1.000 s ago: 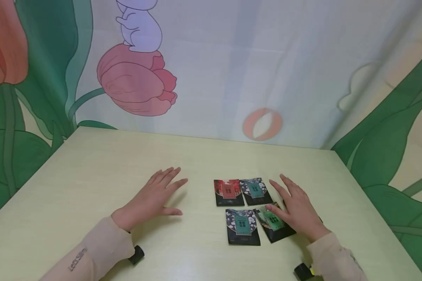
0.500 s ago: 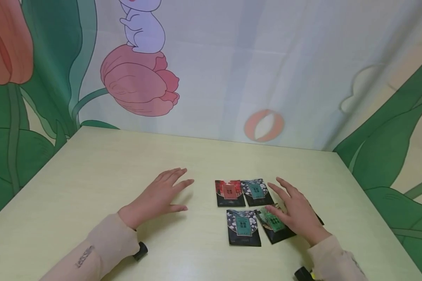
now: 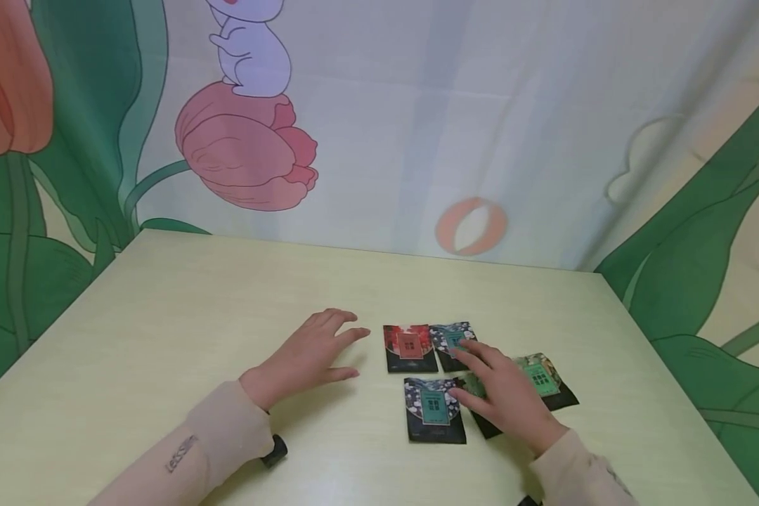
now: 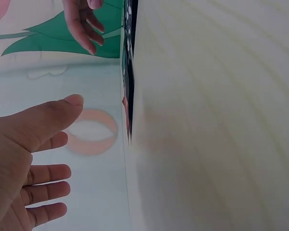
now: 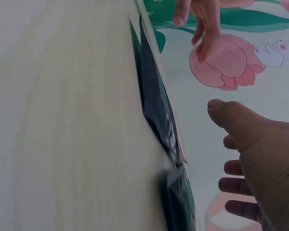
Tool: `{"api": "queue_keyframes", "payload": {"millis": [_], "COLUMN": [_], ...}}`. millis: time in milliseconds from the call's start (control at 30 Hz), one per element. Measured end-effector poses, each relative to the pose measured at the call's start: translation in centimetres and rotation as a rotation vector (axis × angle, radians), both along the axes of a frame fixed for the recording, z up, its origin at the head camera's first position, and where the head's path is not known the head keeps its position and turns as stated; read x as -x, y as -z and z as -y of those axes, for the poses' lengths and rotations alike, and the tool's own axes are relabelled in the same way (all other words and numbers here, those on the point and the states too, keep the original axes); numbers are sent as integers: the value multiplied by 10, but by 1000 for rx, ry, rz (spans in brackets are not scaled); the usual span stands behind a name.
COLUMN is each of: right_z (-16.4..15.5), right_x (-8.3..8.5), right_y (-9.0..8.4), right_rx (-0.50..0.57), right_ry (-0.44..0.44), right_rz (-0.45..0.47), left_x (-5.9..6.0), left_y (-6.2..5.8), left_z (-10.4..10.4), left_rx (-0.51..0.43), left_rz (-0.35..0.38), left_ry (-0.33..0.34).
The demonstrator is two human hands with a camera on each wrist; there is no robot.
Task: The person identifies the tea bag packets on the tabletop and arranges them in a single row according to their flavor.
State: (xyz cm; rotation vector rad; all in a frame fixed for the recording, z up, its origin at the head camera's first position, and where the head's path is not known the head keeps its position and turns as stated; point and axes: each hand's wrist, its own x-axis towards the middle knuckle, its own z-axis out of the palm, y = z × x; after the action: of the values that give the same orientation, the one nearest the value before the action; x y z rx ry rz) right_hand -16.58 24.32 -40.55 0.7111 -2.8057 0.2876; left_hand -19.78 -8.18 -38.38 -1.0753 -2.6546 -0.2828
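Note:
Several small dark packets lie in a cluster on the pale table: a red one, a teal-labelled floral one beside it, another floral one nearer me, and a green-labelled one at the right. My right hand is spread flat over the cluster, fingers straight, fingertips above the upper floral packet; it partly hides a further green packet. My left hand lies with straight fingers just left of the red packet, holding nothing. In the wrist views both the left hand and the right hand show relaxed fingers.
A printed fabric backdrop with tulips and leaves closes in the table's far and side edges. The table's right edge runs close to the green-labelled packet. Bare tabletop stretches to the left and behind the packets. A black wrist-camera mount sits under my left sleeve.
My right hand has slid left over the cluster, uncovering the green-labelled packet at the right. My left hand has moved right, closer to the red packet.

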Motion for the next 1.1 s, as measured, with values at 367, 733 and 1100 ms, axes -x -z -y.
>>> {"api": "queue_keyframes", "payload": {"millis": [367,733,1100], "right_z": [22,28,27], "right_x": [-19,-26,-25], "right_y": [1,7,6], "right_rx": [-30,-61,-113], "right_ry": [-40,-133,-163], "right_rz": [133,170,199], "left_x": [8,14,25], "left_y": [3,4,12], "left_z": [-24,-42,-65], "left_rx": [-45,-49,47], "left_rz": [149,238,224], "left_ry": [6,-5,12]}}
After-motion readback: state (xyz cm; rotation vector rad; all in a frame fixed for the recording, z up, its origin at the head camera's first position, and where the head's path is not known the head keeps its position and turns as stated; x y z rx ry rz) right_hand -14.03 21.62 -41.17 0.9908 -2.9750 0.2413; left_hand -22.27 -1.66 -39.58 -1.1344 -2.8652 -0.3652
